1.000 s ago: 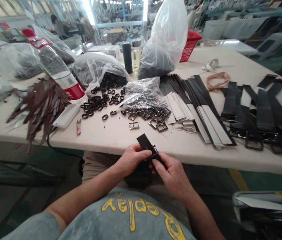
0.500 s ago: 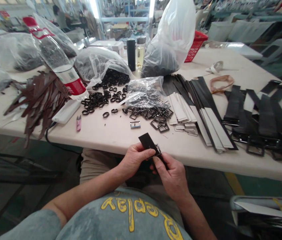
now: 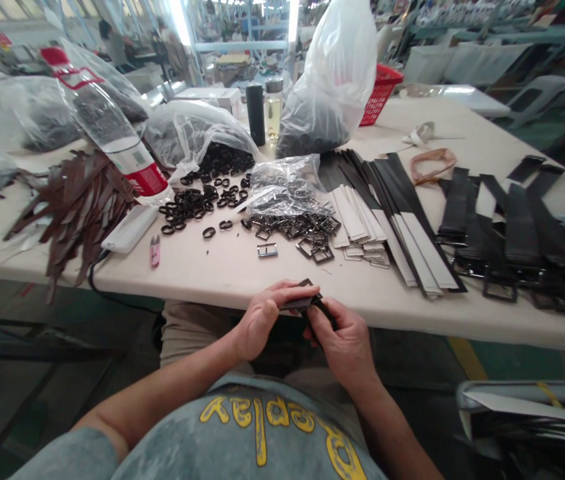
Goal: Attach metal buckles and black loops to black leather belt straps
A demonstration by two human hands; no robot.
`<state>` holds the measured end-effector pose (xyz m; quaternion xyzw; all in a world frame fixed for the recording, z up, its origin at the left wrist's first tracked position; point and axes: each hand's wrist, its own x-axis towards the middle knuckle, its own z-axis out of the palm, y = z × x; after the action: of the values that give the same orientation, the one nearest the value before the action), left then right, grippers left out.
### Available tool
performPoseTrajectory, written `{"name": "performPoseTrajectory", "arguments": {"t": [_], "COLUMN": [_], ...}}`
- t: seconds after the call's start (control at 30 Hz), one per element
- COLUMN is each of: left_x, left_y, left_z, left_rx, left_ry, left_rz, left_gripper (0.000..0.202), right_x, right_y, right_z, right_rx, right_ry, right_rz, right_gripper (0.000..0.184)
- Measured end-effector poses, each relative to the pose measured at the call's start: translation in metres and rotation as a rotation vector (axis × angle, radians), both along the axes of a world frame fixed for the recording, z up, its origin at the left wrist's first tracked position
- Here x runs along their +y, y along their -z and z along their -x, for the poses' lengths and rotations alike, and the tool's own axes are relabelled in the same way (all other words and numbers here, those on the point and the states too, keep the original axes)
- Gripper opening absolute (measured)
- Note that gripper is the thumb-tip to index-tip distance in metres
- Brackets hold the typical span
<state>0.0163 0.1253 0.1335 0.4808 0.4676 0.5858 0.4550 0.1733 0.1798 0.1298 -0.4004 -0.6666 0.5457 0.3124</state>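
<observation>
My left hand (image 3: 262,315) and my right hand (image 3: 343,337) meet just below the table's front edge, both pinching one short black strap (image 3: 307,302) with a metal buckle on it. The strap's free end lies folded flat under my left fingers. On the table just beyond them lie a single loose buckle (image 3: 267,250), a heap of metal buckles (image 3: 307,230) spilling from a clear bag (image 3: 285,183), and a scatter of black loops (image 3: 197,200).
Black and white strap blanks (image 3: 392,220) lie right of centre; finished black straps with buckles (image 3: 507,233) fill the far right. Brown straps (image 3: 75,207), a white box (image 3: 129,229), small pink snips (image 3: 155,251), bottles and plastic bags crowd the left and back.
The strap's upright black end, earlier sticking up above my left hand, is now folded down flat between my fingers. Both hands stay together at the table edge.
</observation>
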Motion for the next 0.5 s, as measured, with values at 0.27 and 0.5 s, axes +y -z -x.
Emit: {"name": "performPoseTrajectory", "arguments": {"t": [0.27, 0.5], "left_x": [0.003, 0.002], "left_y": [-0.009, -0.011], "left_z": [-0.004, -0.001], "left_rx": [-0.28, -0.321], "left_ry": [-0.024, -0.192], "left_rz": [0.188, 0.195], "left_gripper": [0.049, 0.048], "right_x": [0.005, 0.009], "right_y": [-0.014, -0.034], "right_z": [-0.005, -0.011], "right_rx": [-0.043, -0.242], "right_ry": [-0.106, -0.26], "right_rz": [-0.058, -0.178], "right_gripper": [0.032, 0.034]}}
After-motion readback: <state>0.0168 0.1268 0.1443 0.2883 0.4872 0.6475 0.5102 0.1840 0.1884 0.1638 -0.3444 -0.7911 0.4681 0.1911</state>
